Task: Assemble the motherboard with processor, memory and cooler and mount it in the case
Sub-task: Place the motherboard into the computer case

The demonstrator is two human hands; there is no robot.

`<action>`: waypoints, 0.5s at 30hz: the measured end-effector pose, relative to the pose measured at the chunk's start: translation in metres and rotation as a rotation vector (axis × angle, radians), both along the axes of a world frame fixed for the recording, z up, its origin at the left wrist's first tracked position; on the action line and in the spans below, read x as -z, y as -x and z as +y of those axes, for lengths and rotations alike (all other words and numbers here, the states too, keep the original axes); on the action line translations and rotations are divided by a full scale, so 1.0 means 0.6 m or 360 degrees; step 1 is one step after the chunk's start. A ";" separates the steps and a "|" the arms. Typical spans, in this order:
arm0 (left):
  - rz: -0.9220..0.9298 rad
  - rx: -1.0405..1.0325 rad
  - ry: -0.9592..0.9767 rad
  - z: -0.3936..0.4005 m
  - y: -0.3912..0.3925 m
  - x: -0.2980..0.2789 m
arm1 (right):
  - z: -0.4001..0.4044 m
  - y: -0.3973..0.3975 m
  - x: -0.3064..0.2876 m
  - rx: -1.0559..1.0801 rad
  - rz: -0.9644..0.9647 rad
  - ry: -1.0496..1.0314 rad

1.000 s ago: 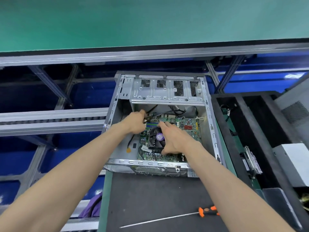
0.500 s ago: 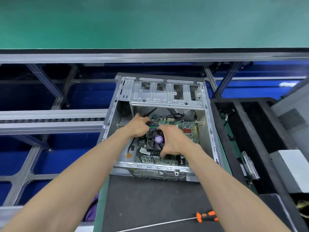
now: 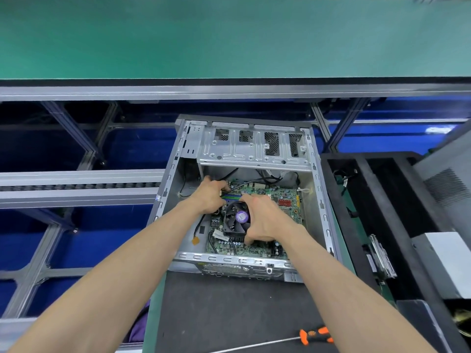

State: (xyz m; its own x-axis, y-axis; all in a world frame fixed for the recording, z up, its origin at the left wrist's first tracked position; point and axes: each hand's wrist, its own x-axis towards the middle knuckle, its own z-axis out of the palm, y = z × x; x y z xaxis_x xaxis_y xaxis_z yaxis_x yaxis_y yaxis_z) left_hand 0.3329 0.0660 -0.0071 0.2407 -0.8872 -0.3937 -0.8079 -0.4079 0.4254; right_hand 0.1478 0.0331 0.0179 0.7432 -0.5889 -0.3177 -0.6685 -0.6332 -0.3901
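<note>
The motherboard lies flat inside the open metal case. The right hand has its fingers curled around the black cooler. The left hand reaches past it, fingers bent by a black cable; I cannot tell if they hold it. A screwdriver lies on the desk.

— What lies on the dark grey mat?
— A long screwdriver with an orange and black handle, near its front edge.
— And at the right?
— A black foam tray with compartments. Behind everything runs a green conveyor belt.
</note>
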 end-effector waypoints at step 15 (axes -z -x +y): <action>-0.0059 0.0057 0.0089 0.004 0.000 0.004 | -0.002 0.006 0.005 0.0074 -0.0036 -0.0029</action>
